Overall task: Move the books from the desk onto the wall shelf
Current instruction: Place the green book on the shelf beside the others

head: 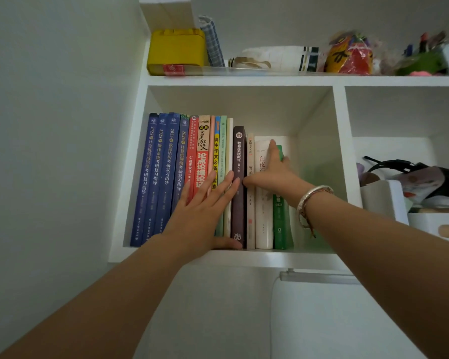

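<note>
Both hands are working the row: we are pressing our flat left hand (pixel 205 203) against the upright books (pixel 192 164) while our right hand (pixel 270 172) is grasping the green book (pixel 281 224), seating it upright in the wall shelf (pixel 218 257).

1. White wall shelf unit (pixel 244 257) with open cubbies, fixed against a pale wall.
2. Left cubby: upright row of books — four blue paperback volumes (pixel 157 177) at far left, then red and orange paperbacks (pixel 198 141), slim pastel volumes (pixel 222 141), a dark brown book (pixel 238 203), white-spined books (pixel 263 224) and a green book (pixel 281 229) at the right end.
3. Top board: yellow rectangular box (pixel 176 50), checked cloth (pixel 213 42), white folded bag (pixel 278 58), red-and-orange wrapped bundle (pixel 350 55).
4. Right cubby: white storage box (pixel 381 200).
</note>
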`<state>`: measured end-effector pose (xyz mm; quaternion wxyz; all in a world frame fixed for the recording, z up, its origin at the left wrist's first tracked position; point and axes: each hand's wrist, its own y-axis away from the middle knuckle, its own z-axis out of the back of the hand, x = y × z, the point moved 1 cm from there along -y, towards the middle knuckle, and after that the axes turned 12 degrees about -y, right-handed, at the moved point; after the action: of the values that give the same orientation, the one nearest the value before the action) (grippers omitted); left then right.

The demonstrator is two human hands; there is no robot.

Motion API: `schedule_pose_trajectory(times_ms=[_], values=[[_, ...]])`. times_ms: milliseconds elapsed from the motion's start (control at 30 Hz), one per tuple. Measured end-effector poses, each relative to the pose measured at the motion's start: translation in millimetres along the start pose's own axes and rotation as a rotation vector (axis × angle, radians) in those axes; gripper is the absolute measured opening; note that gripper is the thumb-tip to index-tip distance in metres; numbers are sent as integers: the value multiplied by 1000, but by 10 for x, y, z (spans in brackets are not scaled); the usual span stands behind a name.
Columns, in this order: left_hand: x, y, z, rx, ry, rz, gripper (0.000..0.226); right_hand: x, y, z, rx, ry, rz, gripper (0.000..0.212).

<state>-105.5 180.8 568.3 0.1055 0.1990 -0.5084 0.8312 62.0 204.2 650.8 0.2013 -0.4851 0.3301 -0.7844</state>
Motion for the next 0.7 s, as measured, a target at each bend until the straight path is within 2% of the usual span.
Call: schedule_pose_trajectory(times_ms=[100,233,300,400,567,633,700], values=[[6,-11,21,11,18,9,112,-8,-42,7,-5,5,56,109],[20,-17,-21,-6,35,-2,112,2,-180,65,-123,228,308,65],[34,-25,-48,-8,49,-3,111,76,-314,92,-167,340,366,53],[57,-42,-74,-2,77,-9,112,158,-455,103,-130,192,385,33],[-25,-62,-53,-19,66,57,110,227,-404,145,-29,-110,485,34],[-120,-82,-27,-53,64,119,106,267,-386,151,5,-135,490,35],[-181,-102,-37,-78,55,158,103,281,-399,148,6,-46,507,38]])
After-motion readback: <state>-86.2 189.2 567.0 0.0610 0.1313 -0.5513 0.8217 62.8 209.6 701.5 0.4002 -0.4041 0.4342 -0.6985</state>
